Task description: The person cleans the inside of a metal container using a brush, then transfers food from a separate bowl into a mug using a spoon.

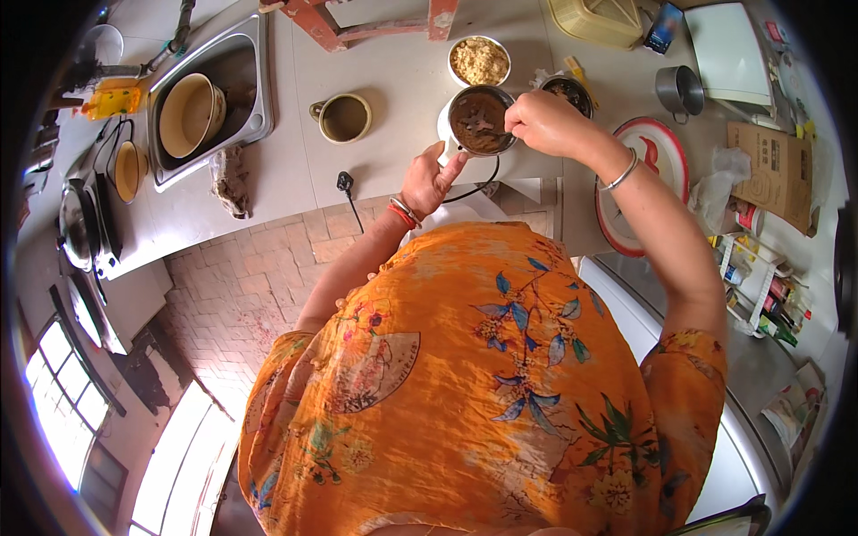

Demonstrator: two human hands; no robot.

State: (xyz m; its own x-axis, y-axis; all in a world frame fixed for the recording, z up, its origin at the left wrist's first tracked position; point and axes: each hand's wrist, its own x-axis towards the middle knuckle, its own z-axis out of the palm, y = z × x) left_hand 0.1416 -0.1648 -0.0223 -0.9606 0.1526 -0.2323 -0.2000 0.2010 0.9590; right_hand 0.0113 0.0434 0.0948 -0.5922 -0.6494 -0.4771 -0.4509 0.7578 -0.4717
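Observation:
A white-bodied pot (480, 120) with a dark interior, holding brown residue or liquid, stands on the counter before me. My left hand (433, 175) grips its light handle at the lower left. My right hand (546, 123) is closed at the pot's right rim, knuckles up; whether it pinches something there is hidden by the fingers. Touching or close behind the pot, a white bowl (479, 61) is filled with yellowish crumbly food. To the right, partly behind my right hand, a dark bowl (568, 94) holds dark bits.
At left are a metal sink (263, 100) with an enamel basin (192, 115), a mug (344, 118), a cloth (230, 182) and a plug (344, 181). A red wooden stool (382, 28) stands behind. At right are a red-rimmed tray (677, 161), a metal cup (679, 92) and a cardboard box (771, 173).

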